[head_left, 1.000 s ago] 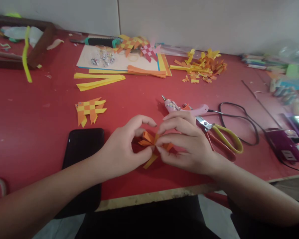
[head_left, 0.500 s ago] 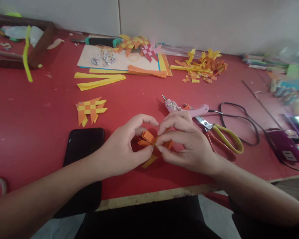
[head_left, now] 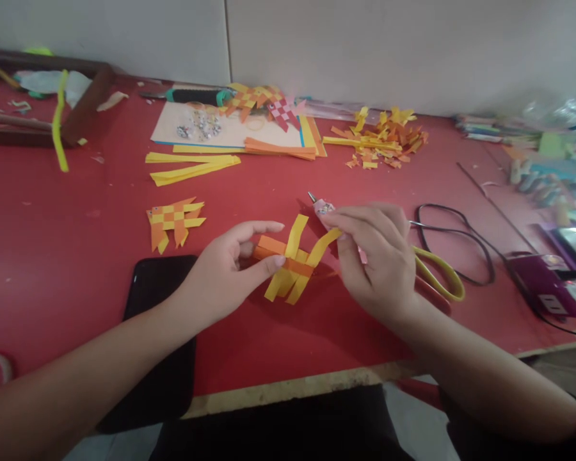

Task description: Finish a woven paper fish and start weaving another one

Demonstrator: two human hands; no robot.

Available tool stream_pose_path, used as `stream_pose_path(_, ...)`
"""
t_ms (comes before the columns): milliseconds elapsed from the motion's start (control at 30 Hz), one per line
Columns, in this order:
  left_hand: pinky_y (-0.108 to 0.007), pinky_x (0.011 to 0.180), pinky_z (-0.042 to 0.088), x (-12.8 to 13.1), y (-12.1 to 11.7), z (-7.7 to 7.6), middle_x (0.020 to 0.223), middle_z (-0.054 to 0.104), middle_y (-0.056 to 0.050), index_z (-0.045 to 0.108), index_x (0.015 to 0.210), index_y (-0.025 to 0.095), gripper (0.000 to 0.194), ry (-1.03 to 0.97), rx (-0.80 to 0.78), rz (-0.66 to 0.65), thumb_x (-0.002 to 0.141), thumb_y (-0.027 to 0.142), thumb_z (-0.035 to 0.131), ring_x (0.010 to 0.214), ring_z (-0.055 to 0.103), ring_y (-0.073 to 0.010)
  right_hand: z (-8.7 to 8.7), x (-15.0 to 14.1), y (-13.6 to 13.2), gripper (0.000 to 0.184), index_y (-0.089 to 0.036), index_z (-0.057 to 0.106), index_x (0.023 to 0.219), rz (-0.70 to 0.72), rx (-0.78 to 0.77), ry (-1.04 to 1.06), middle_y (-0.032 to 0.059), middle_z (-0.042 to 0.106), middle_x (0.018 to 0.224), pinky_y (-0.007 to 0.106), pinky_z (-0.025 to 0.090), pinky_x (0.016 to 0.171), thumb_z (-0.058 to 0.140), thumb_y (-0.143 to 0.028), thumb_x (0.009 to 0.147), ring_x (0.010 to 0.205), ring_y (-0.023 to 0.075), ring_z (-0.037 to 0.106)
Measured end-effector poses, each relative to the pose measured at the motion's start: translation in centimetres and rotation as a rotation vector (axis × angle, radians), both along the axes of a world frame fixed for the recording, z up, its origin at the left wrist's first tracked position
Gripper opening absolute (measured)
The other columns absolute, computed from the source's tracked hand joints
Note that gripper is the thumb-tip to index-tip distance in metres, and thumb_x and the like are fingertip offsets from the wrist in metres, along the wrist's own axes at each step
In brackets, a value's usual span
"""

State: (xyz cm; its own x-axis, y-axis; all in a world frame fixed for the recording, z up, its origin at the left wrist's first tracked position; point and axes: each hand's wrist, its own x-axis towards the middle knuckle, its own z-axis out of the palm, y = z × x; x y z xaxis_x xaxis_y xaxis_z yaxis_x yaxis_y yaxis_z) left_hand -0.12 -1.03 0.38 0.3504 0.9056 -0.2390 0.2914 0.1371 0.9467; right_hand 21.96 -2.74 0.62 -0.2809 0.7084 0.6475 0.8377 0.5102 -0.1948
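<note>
Between my hands is a piece woven from orange and yellow paper strips (head_left: 297, 265), with several loose ends sticking out. My left hand (head_left: 240, 259) grips its left end, the thumb in front and the index finger stretched above. The thumb and index finger of my right hand (head_left: 379, 256) pinch the tip of a yellow strip (head_left: 325, 243) at the upper right of the piece. A woven paper fish (head_left: 173, 219) in orange and yellow lies to the left. Behind my right hand are a pink glue gun (head_left: 322, 206), mostly covered, and yellow-handled scissors (head_left: 444, 272).
A black phone (head_left: 160, 339) lies under my left forearm. Yellow strips (head_left: 192, 168), a heap of paper scraps (head_left: 388, 137) and paper sheets (head_left: 230, 131) with googly eyes (head_left: 199, 125) lie at the back. A black cord (head_left: 475, 269) and purple box (head_left: 552, 285) are right.
My right hand has moved right and up, drawing out a yellow strip end. The woven piece, mostly covered by my fingers before, now shows plainly. My left hand keeps its hold.
</note>
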Motion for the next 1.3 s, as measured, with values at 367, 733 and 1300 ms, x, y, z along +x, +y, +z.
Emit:
stream_pose_path(367,-0.031,0.082,0.06,0.3,0.1,0.3,0.1,0.076,-0.004,0.064,0.123,0.022,0.046,-0.387,-0.243,0.036,0.081,0.036,0.076,0.091,0.072,-0.0194,-0.2,-0.1,-1.1,0.031,-0.024,0.057,0.12,0.232,-0.501,0.555,0.0088,0.067,0.111,0.039,0.053,0.085,0.054,-0.041,0.094,0.098,0.0226,0.064)
stream_pose_path(733,-0.031,0.081,0.059,-0.1,-0.2,0.2,0.096,0.076,-0.003,0.059,0.129,0.026,0.057,-0.323,-0.173,-0.055,0.078,0.039,0.079,0.094,0.072,-0.0222,0.8,-0.9,-0.9,0.013,-0.02,0.067,0.074,0.262,-0.774,0.641,-0.0003,0.069,0.07,0.025,0.049,0.055,0.068,-0.027,0.086,0.062,0.0122,0.062)
stream_pose_path(1300,-0.025,0.068,0.052,-0.1,-0.2,0.3,0.079,0.065,0.001,0.058,0.128,0.024,0.06,-0.161,-0.09,-0.099,0.075,0.04,0.08,0.075,0.064,-0.0152,0.2,-0.9,-1.0,0.024,-0.018,0.055,0.068,0.29,-0.796,0.587,-0.0039,0.051,0.059,0.022,0.037,0.048,0.06,-0.028,0.089,0.053,0.0075,0.043)
